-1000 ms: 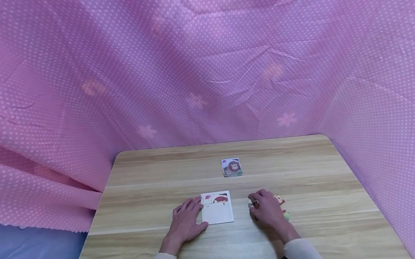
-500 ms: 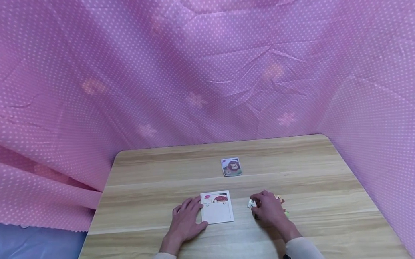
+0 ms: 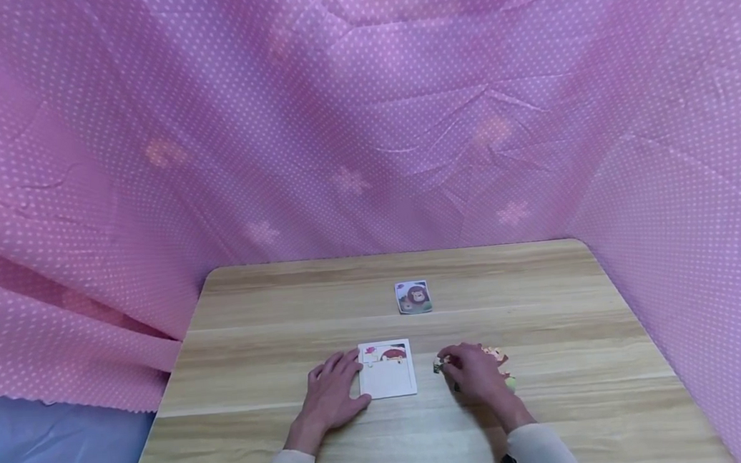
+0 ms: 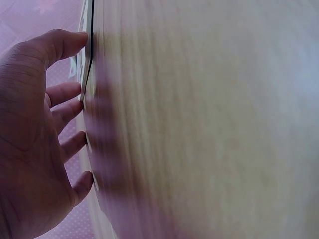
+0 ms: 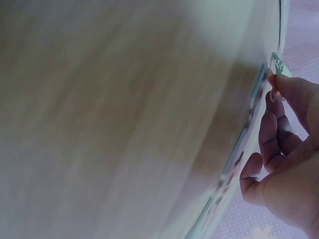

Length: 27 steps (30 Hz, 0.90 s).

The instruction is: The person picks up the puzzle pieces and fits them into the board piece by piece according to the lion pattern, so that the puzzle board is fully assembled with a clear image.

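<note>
A square white puzzle board (image 3: pixel 388 381) lies on the table, with pieces showing a pink flower and a brown mane along its top. My left hand (image 3: pixel 332 399) rests beside it, fingers spread, with fingertips and thumb at its left edge; the left wrist view shows the hand (image 4: pixel 35 129) touching that edge. To the right, my right hand (image 3: pixel 477 375) pinches a small puzzle piece (image 3: pixel 438 364) between thumb and finger. In the right wrist view the piece (image 5: pixel 279 64) stands tilted above the fingertips of the hand (image 5: pixel 284 144). Loose colourful pieces (image 3: pixel 498 354) lie partly hidden under and beside this hand.
A small picture card (image 3: pixel 414 298) with a lion on it lies behind the board. The wooden table (image 3: pixel 284 295) has pink dotted cloth (image 3: pixel 362 117) hanging behind it and on both sides. Blue fabric (image 3: pixel 50 455) shows at the lower left.
My right hand has drawn the pinched piece a little to the left, off the loose pieces, and the piece has turned in the fingers. The left hand and board have stayed in place.
</note>
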{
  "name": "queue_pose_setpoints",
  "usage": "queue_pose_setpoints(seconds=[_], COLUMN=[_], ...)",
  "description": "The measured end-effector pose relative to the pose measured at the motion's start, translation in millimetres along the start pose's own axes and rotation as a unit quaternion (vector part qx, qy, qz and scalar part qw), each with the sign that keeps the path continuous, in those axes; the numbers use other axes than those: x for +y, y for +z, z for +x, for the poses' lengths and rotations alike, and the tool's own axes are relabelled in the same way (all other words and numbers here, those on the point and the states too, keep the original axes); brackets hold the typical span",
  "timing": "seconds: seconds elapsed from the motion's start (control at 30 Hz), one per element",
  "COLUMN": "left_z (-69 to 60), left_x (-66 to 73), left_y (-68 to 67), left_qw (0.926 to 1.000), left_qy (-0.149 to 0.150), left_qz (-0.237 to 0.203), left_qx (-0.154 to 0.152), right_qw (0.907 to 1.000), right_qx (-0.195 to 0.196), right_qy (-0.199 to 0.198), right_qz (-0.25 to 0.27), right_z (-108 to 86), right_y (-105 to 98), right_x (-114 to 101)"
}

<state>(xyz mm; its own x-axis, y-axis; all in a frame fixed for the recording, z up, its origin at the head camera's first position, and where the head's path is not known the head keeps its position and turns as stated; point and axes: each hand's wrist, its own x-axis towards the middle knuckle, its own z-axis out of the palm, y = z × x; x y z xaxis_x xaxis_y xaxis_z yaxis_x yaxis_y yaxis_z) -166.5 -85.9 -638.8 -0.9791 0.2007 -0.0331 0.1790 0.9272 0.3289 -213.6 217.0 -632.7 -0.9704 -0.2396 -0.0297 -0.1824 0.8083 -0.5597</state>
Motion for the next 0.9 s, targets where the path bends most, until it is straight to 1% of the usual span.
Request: queue_pose_setpoints(seconds=[0.13, 0.23, 0.33, 0.4, 0.6, 0.7, 0.83, 0.9], left_z=[2.7, 4.0, 3.9, 3.0, -0.1, 0.2, 0.9, 1.3], left_x=[-1.6, -2.6, -2.7, -2.4, -2.0, -2.6, -3.5, -3.9], left_y=[-6.2, -9.8, -14.0, -17.2, -15.7, -15.5, -15.4, -15.4], left_qw=[0.9999, 0.9998, 0.9997, 0.9996, 0.9996, 0.9997, 0.9997, 0.9998], left_qy=[-0.002, -0.001, 0.0, 0.001, 0.0, 0.001, 0.002, 0.003], left_qz=[-0.002, 0.0, -0.003, -0.008, -0.018, -0.016, -0.011, -0.01], left_qx=[-0.011, -0.017, -0.023, -0.027, -0.021, -0.018, -0.019, -0.019], right_qw=[0.999, 0.9977, 0.9962, 0.9956, 0.9951, 0.9946, 0.9949, 0.9947], right_qx=[-0.017, -0.032, -0.05, -0.058, -0.059, -0.069, -0.079, -0.076], right_qy=[0.005, 0.007, 0.0, -0.007, -0.049, -0.05, -0.05, -0.063], right_qz=[0.041, 0.059, 0.072, 0.073, 0.063, 0.06, 0.036, 0.027], right_z=[3.5, 5.8, 7.7, 8.8, 11.2, 13.6, 18.0, 20.5], right_y=[-1.8, -1.7, -0.7, -0.5, 6.8, 10.6, 15.9, 18.2], right_x=[-14.6, -26.6, -37.6, -44.7, -58.5, -65.9, -74.8, -78.7])
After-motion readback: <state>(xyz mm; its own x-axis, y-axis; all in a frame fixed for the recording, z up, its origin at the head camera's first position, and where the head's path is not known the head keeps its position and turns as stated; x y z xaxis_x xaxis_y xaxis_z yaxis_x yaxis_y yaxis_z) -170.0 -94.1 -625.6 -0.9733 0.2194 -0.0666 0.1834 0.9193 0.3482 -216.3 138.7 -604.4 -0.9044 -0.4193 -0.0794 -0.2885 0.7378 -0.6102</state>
